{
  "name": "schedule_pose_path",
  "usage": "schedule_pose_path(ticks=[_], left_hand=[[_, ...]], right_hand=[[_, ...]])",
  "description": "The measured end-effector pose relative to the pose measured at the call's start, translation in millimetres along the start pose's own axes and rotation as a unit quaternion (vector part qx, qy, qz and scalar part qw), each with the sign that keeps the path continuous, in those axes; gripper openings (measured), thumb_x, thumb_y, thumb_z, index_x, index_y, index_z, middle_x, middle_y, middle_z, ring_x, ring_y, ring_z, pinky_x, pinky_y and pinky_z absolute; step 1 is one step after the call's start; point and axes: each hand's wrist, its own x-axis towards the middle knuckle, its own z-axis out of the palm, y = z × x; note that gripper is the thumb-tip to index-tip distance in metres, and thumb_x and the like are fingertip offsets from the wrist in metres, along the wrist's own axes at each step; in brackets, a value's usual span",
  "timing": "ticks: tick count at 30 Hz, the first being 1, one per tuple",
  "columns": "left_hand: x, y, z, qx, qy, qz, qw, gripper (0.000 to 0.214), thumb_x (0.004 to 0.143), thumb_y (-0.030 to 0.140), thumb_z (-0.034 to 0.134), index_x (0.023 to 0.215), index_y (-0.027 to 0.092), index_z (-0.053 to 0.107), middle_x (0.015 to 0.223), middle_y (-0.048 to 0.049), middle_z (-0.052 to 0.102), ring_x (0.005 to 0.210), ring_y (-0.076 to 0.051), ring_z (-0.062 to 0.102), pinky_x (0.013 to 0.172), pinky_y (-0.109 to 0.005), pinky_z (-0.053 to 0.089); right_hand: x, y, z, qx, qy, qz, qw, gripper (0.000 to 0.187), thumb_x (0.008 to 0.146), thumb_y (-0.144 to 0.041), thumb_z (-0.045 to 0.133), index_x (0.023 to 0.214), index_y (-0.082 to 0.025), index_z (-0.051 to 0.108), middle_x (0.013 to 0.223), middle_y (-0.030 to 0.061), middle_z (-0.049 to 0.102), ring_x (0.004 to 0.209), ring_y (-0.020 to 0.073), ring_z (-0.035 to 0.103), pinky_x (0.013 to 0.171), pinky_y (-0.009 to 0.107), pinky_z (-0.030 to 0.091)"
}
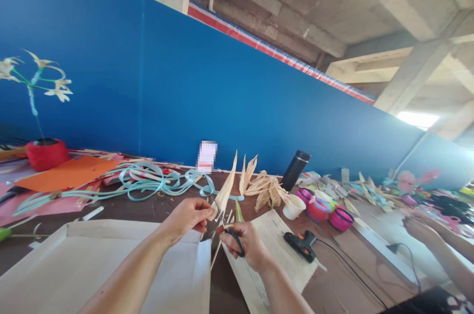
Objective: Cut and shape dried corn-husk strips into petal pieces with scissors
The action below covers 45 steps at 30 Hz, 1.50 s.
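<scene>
Plainly, our left hand point(189, 215) pinches the lower end of a dry husk point(227, 188) between thumb and fingers, while our right hand point(252, 241) curls around black-handled scissors point(240, 243) just beside it. We see the husk upright over the brown table point(142, 210) — pale straw-coloured, broad low down, narrowing to a point. Our right fingers partly cover the scissors' handle; the blades — small and blurred near the husk's base — are hard to make out, and we cannot tell whether they touch it.
</scene>
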Motion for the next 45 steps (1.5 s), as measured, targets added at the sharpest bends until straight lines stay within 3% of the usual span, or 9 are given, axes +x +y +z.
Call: schedule_pose_path(ticks=[13,23,35,45], left_hand=[[-1,4,2.3,-0.015,0.011,-0.025,1.000,0.031,0.060,0.041,0.069,0.072,0.013,0.060,0.060,0.0005,0.057,0.058,-0.011,0.055,0.058,-0.027,0.052],[1,-1,12.6,-0.029,0.046,-0.023,0.998,0.029,0.059,0.039,0.069,0.071,0.014,0.058,0.061,-0.0001,0.060,0.059,-0.012,0.059,0.058,-0.026,0.052],[2,-2,15.6,-0.043,0.073,-0.003,0.996,0.027,0.059,0.038,0.069,0.070,0.015,0.060,0.063,0.0000,0.058,0.061,-0.013,0.059,0.054,-0.023,0.051],[-2,1,16.1,-0.026,0.064,-0.002,0.998,0.029,0.059,0.040,0.068,0.070,0.015,0.060,0.063,0.0006,0.057,0.059,-0.012,0.058,0.055,-0.026,0.052]], right_hand=[[2,3,0,0.023,0.006,0.010,1.000,0.032,0.071,-0.038,0.065,0.089,-0.012,0.068,0.047,-0.0041,0.048,0.038,0.0052,0.039,0.037,0.018,0.030],[4,9,-1,0.072,-0.011,-0.023,0.997,0.031,0.074,-0.037,0.065,0.092,-0.012,0.066,0.054,-0.0020,0.053,0.044,0.0063,0.042,0.044,0.020,0.032],[4,8,-1,0.097,-0.023,-0.037,0.994,0.028,0.075,-0.038,0.063,0.078,-0.011,0.065,0.054,-0.0014,0.052,0.044,0.0060,0.041,0.043,0.020,0.028],[4,10,-2,0.114,-0.005,-0.009,0.993,0.036,0.072,-0.041,0.065,0.090,-0.010,0.065,0.054,-0.0009,0.054,0.044,0.0069,0.043,0.043,0.019,0.030]])
